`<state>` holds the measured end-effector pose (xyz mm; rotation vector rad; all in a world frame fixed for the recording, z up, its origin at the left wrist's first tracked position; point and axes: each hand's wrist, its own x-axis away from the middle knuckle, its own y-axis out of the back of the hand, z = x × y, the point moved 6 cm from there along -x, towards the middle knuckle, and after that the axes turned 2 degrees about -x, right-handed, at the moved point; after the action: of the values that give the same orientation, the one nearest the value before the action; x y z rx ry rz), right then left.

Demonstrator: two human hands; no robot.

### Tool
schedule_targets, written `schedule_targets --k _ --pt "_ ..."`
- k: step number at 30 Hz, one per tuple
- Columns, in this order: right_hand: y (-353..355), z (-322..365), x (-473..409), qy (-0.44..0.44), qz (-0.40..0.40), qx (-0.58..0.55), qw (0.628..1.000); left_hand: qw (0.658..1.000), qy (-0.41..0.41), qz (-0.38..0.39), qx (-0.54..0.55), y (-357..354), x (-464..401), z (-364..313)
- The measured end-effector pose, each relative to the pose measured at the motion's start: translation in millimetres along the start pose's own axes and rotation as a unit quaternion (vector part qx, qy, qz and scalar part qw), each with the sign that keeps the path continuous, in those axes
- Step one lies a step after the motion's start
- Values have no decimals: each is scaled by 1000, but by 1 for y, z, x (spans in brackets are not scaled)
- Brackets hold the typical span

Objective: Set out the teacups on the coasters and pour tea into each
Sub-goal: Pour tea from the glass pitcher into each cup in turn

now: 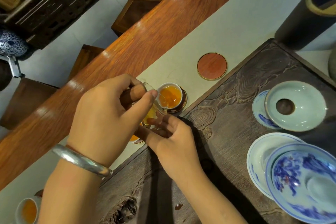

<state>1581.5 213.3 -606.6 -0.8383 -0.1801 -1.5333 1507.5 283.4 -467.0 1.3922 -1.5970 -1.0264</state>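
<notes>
My left hand grips the wooden handle of a glass pitcher, tilted with its spout over a white teacup. That cup holds amber tea and sits on a dark coaster. My right hand lies with its fingers flat under the pitcher's base. A second teacup with tea shows only partly beneath my hands. A third filled teacup stands at the lower left. One red round coaster with a gold rim sits bare, farther right.
A carved dark wooden tea tray fills the right side and holds a celadon strainer on a saucer and blue-and-white bowls. A tall dark cylinder stands at the far right. Beyond the pale runner lie a wooden tabletop and stools.
</notes>
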Motion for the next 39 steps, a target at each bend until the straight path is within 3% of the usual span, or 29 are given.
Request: schedule_targets --k 14,26,34,39 --pt "1 1 0 9 -15 22 1000 1000 -10 -1 9 -1 -1 0" --pt "5 11 3 78 -4 139 987 996 14 -36 81 1 19 23" --pt "8 20 10 139 -7 264 954 982 48 -76 165 -5 49 50" --pt "3 22 13 164 14 382 909 958 104 -84 254 -16 75 75"
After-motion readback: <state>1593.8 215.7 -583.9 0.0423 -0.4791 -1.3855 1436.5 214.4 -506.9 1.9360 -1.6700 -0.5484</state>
